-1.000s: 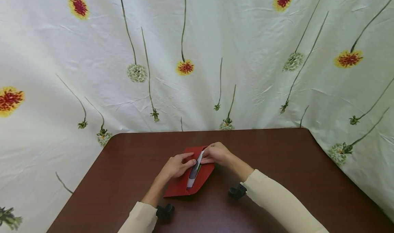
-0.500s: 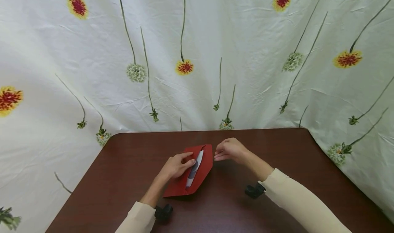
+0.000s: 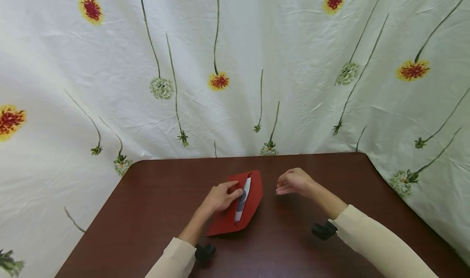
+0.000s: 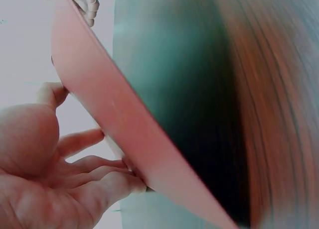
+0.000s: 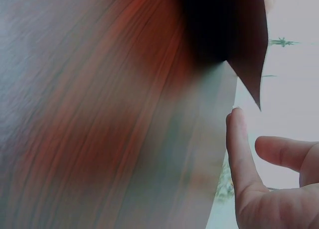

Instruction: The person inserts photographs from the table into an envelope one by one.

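A red envelope stands tilted over the dark table, its flap opened out to the right. Inside its mouth shows a pale, blue-grey printed paper slip. My left hand grips the envelope on its left side, the thumb near the mouth's edge. Seen from the left wrist, the thumb and fingers of the left hand meet the envelope along its edge. To the right, apart from the envelope, my right hand hovers with loosely bent fingers and holds nothing.
The dark reddish-brown table has a rounded far left corner. A white curtain printed with flowers hangs behind and around it. Each wrist carries a black camera, such as the right wrist camera.
My right hand has come out of the envelope's mouth and moved right, away from it. The left hand and the envelope have shifted slightly right. The paper slip stays in the envelope.
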The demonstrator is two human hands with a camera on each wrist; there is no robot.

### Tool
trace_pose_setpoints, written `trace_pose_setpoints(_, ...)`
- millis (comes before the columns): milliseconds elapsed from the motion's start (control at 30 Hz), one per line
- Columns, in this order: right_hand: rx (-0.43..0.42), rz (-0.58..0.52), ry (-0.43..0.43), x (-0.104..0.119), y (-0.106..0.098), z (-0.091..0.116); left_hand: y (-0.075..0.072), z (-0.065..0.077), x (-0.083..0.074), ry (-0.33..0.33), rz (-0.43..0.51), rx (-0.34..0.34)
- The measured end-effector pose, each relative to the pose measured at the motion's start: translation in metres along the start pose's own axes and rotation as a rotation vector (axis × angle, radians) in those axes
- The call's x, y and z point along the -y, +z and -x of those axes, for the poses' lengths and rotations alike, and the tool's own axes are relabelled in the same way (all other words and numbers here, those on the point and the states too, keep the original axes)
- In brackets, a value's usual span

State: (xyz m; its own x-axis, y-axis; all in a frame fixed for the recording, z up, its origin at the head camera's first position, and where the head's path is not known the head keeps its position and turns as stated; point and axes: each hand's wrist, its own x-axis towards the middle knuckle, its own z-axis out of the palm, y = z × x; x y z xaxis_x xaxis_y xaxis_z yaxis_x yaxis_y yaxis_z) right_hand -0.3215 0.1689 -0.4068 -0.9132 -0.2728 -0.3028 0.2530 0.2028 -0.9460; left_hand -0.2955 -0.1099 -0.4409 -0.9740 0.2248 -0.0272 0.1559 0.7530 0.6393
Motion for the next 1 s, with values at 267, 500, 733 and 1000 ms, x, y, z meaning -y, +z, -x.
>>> trace_pose_setpoints(267, -0.017, -0.011, 0.007, -0.009, -0.012, 0.004, 0.010, -0.008, -0.009, -0.026, -0.017, -0.067)
trace_pose_setpoints(500, -0.021, 0.002, 0.030, -0.016, -0.020, 0.006, 0.012, -0.009, -0.012, -0.052, 0.026, -0.079)
trace_pose_setpoints(733, -0.025, 0.021, 0.020, -0.019, -0.023, 0.009, 0.011, -0.006, -0.012, -0.094, 0.075, -0.078)
trace_pose_setpoints(1000, -0.112, 0.200, -0.017, -0.018, -0.029, 0.018, -0.008, -0.001, -0.004, -0.090, 0.062, -0.076)
